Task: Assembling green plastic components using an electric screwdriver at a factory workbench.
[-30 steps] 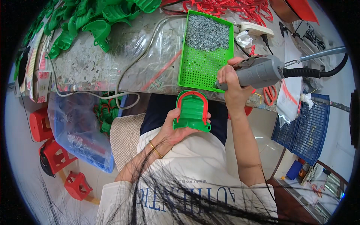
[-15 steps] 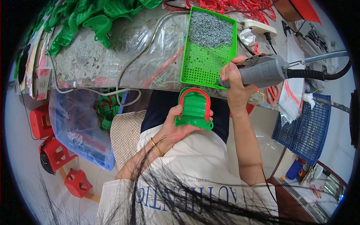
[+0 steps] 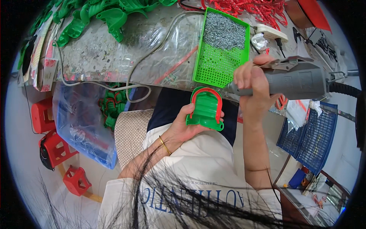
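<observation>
My left hand (image 3: pixel 178 129) is closed around a curved green plastic piece (image 3: pixel 204 108), thumb on its left edge and fingertips showing at its right. A red U-shaped strip (image 3: pixel 219 104) lies inside that piece, following its rim. Wrapped in my right hand (image 3: pixel 254 84) is a thick grey electric screwdriver (image 3: pixel 301 79), held nearly level. Its tip points left, just past the near right corner of a bright green perforated tray (image 3: pixel 217 65) and a little above the green piece. Small silvery screws (image 3: pixel 224 32) fill the tray's far half.
More green plastic pieces (image 3: pixel 112 23) pile up at the table's far left, and red strips (image 3: pixel 251 11) at the back. A grey cable (image 3: pixel 143 57) crosses the tabletop. A white power strip (image 3: pixel 271 33) sits right of the tray. Below the table's left is a plastic-lined blue bin (image 3: pixel 85 126).
My right hand has brought the screwdriver back from over the tray, toward the green piece. My left hand still holds that piece in front of me. The whole view has shifted slightly.
</observation>
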`<state>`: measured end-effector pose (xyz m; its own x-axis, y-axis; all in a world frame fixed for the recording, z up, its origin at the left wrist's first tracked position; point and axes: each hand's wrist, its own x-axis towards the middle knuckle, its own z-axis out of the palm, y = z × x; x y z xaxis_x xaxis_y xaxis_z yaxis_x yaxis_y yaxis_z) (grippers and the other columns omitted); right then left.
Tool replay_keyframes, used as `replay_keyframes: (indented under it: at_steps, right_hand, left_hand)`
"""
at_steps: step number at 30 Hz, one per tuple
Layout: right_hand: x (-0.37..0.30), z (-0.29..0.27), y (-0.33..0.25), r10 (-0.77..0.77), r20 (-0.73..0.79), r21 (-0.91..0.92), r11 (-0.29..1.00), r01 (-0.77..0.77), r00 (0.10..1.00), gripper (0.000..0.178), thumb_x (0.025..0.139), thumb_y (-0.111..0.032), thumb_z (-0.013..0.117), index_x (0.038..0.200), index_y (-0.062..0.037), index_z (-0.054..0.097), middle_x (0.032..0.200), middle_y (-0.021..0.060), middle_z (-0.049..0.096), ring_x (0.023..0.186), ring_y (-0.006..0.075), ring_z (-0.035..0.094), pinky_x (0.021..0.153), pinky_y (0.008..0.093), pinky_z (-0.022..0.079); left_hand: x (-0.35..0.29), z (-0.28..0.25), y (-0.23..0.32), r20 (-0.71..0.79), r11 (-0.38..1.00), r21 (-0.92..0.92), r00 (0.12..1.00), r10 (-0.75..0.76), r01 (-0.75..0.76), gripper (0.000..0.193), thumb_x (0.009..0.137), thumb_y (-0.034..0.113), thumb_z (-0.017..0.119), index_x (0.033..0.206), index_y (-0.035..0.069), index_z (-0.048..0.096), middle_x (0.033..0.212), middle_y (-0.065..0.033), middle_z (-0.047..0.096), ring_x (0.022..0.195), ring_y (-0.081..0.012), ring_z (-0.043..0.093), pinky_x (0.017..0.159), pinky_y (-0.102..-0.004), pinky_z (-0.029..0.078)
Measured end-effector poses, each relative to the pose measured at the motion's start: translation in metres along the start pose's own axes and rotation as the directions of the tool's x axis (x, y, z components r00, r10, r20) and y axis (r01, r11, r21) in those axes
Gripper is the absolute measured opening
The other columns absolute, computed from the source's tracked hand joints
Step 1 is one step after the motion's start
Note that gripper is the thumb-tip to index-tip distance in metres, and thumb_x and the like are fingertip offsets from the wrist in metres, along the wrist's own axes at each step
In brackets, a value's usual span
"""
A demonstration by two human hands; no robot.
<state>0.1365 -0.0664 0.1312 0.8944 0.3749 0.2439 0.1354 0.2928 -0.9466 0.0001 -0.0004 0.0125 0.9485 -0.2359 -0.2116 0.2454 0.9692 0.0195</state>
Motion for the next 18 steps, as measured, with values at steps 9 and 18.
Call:
replay_keyframes:
  at_steps: [9,18]
  right_hand:
    - [-0.005,0.011,0.010,0.042,0.038,-0.017,0.999,-0.041,0.998,0.021,0.085,-0.008,0.058,0.102,0.0004,0.049,0.060,0.0035,0.045,0.052,0.0130,0.044,0.052,0.0300,0.039]
    - [-0.009,0.014,0.014,0.028,0.052,-0.045,0.999,-0.026,0.998,0.017,0.085,-0.008,0.056,0.098,0.0002,0.048,0.059,0.0041,0.045,0.051,0.0131,0.044,0.051,0.0295,0.039]
  left_hand:
    - [-0.002,0.001,0.001,0.023,1.000,-0.008,1.000,0.009,-0.008,0.075,0.082,0.050,0.059,0.135,0.000,0.040,0.124,-0.0262,0.052,0.113,-0.0364,0.054,0.099,-0.0488,0.042]
    - [-0.004,0.002,0.001,0.044,1.000,-0.017,0.999,0.018,-0.017,0.075,0.083,0.049,0.059,0.135,0.000,0.039,0.125,-0.0254,0.052,0.114,-0.0359,0.054,0.099,-0.0490,0.042]
